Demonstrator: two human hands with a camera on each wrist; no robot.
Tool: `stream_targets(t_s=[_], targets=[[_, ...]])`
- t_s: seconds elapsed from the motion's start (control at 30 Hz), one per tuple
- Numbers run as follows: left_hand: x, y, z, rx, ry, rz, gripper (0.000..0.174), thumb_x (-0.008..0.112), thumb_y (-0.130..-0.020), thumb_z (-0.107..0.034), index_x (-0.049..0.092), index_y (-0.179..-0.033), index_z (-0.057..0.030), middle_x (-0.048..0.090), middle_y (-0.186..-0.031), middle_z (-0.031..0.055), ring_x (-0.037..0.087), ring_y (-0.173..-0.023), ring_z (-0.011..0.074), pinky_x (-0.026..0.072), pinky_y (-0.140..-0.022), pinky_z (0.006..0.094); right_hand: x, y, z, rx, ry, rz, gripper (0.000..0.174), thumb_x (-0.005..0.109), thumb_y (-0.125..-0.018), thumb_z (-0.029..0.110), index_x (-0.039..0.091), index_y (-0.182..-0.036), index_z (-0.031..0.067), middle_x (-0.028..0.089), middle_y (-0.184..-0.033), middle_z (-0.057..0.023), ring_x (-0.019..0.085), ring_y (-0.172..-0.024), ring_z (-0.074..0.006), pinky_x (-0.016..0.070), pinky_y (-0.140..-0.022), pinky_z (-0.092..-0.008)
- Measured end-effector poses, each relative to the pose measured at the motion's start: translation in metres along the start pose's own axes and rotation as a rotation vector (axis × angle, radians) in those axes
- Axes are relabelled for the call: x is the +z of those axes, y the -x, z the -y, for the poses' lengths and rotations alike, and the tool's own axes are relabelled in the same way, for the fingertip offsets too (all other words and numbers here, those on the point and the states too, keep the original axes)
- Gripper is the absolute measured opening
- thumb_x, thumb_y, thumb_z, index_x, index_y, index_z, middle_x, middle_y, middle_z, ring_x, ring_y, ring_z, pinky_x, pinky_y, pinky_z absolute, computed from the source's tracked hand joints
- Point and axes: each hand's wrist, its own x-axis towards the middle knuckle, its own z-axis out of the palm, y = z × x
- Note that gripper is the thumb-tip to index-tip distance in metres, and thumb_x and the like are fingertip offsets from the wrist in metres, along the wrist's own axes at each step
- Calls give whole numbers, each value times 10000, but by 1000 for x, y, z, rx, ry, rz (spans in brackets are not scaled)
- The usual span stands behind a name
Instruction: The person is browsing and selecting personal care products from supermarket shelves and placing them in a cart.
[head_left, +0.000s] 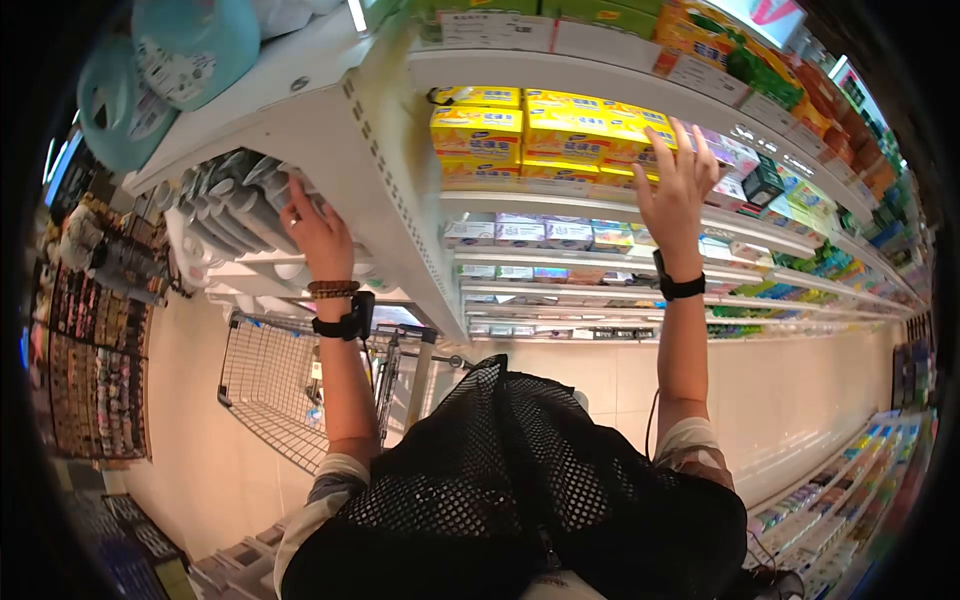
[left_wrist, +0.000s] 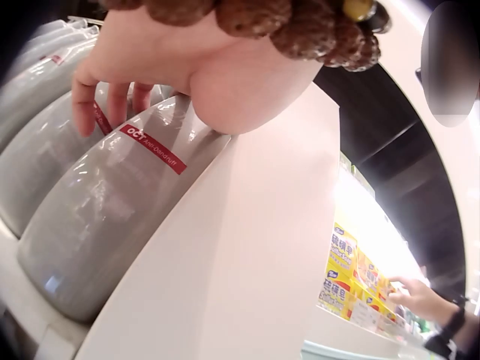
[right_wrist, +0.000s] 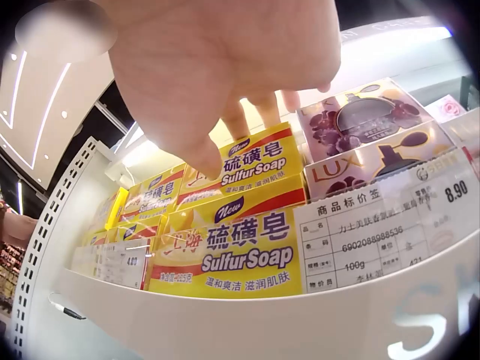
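On the left, my left hand (head_left: 318, 232) reaches into a shelf bay of grey bottles. Its fingers (left_wrist: 116, 101) hang relaxed over the top of the nearest bottle (left_wrist: 112, 217), which carries a red "Anti-Dandruff" label. Part of the thumb is hidden in the left wrist view. To the right, my right hand (head_left: 680, 195) spreads its fingers over the end of a row of yellow sulfur soap boxes (head_left: 565, 125). From the right wrist, the thumb (right_wrist: 202, 161) lies against an upper soap box (right_wrist: 259, 154), with the other fingers extended above and behind it.
Purple LUX soap boxes (right_wrist: 367, 116) stand beside the yellow ones, behind a price tag (right_wrist: 375, 232). A white perforated shelf end (head_left: 395, 190) separates both bays. Teal jugs (head_left: 190, 60) sit above the bottles. A wire shopping cart (head_left: 275, 390) stands below on the left.
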Motion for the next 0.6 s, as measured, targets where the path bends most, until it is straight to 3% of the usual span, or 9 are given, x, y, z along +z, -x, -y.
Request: stream_targets(t_s=[0.13, 0.33, 0.43, 0.6], targets=[[-12, 15, -11, 10, 38, -5, 735, 583, -963, -107, 192, -1575, 9, 409, -1341, 317, 479, -1215, 447, 399, -1056, 498, -5, 4, -9, -51, -96, 11, 484, 735, -867, 116, 565, -1320, 118, 587, -1372, -53, 408, -1421, -261, 169, -1212, -526], [-19, 38, -6, -76, 39, 40, 686, 571, -1006, -204, 230, -1567, -4, 401, -1357, 295, 500, -1224, 409, 421, -1058, 477, -18, -6, -19, -114, -97, 74, 570, 780, -822, 139, 562, -1348, 102, 548, -1374, -87, 444, -1353, -275, 211, -1209, -547], [-37, 58, -6, -127, -5, 3, 603, 560, -1021, -205, 312, -1546, -42, 451, -1283, 192, 543, -1102, 273, 512, -843, 378, -15, -9, -26, -146, -93, 91, 548, 783, -822, 141, 573, -1327, 99, 556, -1362, -79, 457, -1342, -283, 226, -1201, -555], [-57, 91, -15, -247, 31, -44, 473, 511, -1039, -169, 421, -1489, -53, 505, -1241, 157, 578, -1034, 232, 518, -821, 356, -12, -1, -46, -160, -181, -4, 577, 793, -788, 116, 583, -1325, 133, 578, -1271, -66, 512, -1261, -291, 238, -1194, -567]])
